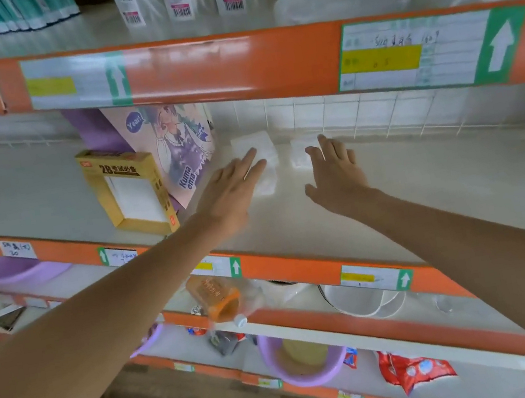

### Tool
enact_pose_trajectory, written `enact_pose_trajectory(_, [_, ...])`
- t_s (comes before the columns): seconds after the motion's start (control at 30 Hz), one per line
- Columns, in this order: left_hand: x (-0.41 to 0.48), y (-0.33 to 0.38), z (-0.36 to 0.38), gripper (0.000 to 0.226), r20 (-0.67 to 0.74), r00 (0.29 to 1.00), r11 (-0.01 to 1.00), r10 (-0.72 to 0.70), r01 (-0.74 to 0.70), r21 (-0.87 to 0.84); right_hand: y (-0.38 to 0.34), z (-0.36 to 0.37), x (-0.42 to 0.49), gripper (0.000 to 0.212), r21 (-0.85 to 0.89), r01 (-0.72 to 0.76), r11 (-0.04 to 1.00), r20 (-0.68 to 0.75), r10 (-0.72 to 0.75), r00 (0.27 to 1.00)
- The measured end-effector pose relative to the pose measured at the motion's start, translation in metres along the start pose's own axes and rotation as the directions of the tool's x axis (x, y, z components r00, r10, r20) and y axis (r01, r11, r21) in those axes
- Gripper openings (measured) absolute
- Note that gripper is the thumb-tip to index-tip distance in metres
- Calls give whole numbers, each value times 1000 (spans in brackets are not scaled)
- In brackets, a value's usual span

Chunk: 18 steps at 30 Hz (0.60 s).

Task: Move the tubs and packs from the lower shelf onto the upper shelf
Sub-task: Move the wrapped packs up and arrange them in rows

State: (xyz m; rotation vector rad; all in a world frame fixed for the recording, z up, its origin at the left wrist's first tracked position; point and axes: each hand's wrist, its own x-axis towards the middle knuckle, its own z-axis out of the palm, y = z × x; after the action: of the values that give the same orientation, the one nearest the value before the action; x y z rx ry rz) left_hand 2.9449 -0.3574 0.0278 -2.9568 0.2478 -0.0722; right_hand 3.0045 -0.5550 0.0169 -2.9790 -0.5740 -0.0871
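White plastic packs, two of them, sit mid-frame at the back of the shelf [424, 178]. The left pack [263, 141] runs lengthwise front to back, and the right pack [299, 154] is just beside it. Our left hand [234, 186] lies flat, fingers straight, over the left pack. Our right hand [336, 169] is spread and empty, fingertips at the right pack; we cannot tell if either touches. The purple tub [302, 362] and red pack [411, 372] lie low in the frame, beneath both forearms, so we judge the next reach goes downward.
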Motion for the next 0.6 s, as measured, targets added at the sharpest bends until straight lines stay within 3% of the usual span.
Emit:
enact_pose_trajectory(0.2, [19, -9, 21, 88, 53, 998, 999, 16, -14, -33, 13, 24, 31, 65, -54, -22, 998, -14, 22, 1000])
enact_pose_trajectory(0.37, [24, -7, 33, 67, -101, 995, 1000, -8, 5, -29, 13, 34, 39, 56, -89, -18, 996, -59, 12, 998])
enact_pose_trajectory(0.6, [30, -15, 47, 57, -331, 943, 998, 32, -47, -39, 20, 34, 45, 45, -65, -33, 997, -125, 25, 992])
